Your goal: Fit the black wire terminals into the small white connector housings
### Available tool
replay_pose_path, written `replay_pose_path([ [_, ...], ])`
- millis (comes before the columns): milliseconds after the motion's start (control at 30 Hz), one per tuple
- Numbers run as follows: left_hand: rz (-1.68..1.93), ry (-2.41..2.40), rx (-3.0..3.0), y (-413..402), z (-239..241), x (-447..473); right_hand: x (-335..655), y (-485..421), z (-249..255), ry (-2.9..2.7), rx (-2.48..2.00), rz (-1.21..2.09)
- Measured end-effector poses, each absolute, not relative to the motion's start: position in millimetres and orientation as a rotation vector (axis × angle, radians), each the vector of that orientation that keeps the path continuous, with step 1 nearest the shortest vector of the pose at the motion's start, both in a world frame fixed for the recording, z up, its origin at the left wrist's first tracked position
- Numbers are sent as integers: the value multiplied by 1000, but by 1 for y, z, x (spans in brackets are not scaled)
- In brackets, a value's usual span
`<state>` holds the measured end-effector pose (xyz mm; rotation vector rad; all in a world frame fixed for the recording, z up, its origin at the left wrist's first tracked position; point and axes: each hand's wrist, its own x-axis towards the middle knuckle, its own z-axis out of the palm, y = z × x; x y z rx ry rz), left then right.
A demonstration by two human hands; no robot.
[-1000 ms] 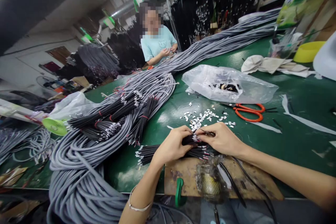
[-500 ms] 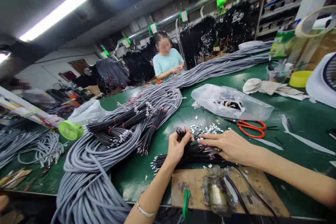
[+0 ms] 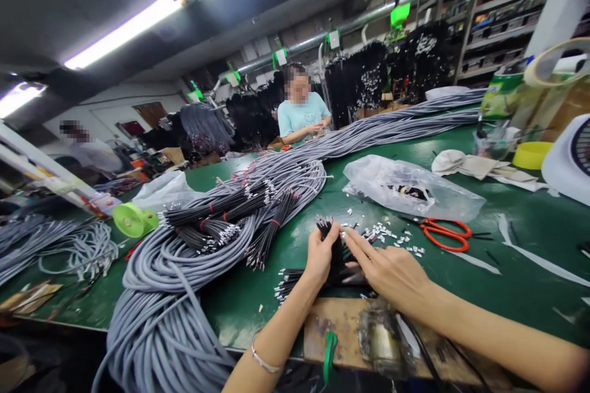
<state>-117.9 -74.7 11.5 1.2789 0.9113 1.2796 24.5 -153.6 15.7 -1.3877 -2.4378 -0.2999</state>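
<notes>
A wooden board (image 3: 338,316) lies at the near edge of the green worktop (image 3: 520,295), and just beyond it both hands meet at a bundle of black wires (image 3: 337,252). The left hand (image 3: 320,258) has its grip closed around this bundle, holding it raised with the pale-tipped ends upward, above the board's far edge. The right hand (image 3: 391,270) comes in over the board's right part, its fingers stretched out and close together, with the fingertips at the bundle near the left thumb; I cannot tell whether its grip pinches anything.

More loose black wires (image 3: 288,282) lie just beyond the board's left corner, partly behind the left forearm. Small silvery pieces (image 3: 389,233) are scattered beyond the board, and orange-handled scissors (image 3: 445,236) lie past it to the right. Farther beyond the board sits a clear plastic bag (image 3: 442,199) with dark contents.

Left of the board, thick grey cables (image 3: 184,270) sprawl in a large looped heap, with red-tied black wire bundles (image 3: 276,221) on top. A small green fan (image 3: 131,220) stands farther left of the board. Across the worktop, well beyond the board, is a person in a light-blue shirt (image 3: 299,115).
</notes>
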Motion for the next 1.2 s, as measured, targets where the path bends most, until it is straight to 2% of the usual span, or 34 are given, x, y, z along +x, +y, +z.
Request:
replay_pose_path([
  [100,1322,882,1258,-73,7,-120,18,-130,18,-2461,-1588,-232],
  [400,1388,822,1334,-84,19,-131,22,-134,15,-2477,-1637,29],
  [600,1247,915,1402,-85,24,-125,49,-136,34,-2411,-1578,198],
  [733,1125,958,1470,-95,19,-123,69,-130,33,-1923,-1417,261],
  [867,1047,1103,1658,-112,21,-125,55,-135,27,-1789,-1356,376],
  [1033,1060,1157,1739,-123,26,-126,38,-145,32,-1695,-1319,508],
  [1200,1155,1184,1675,-123,30,-128,39,-151,32,-1726,-1273,451],
])
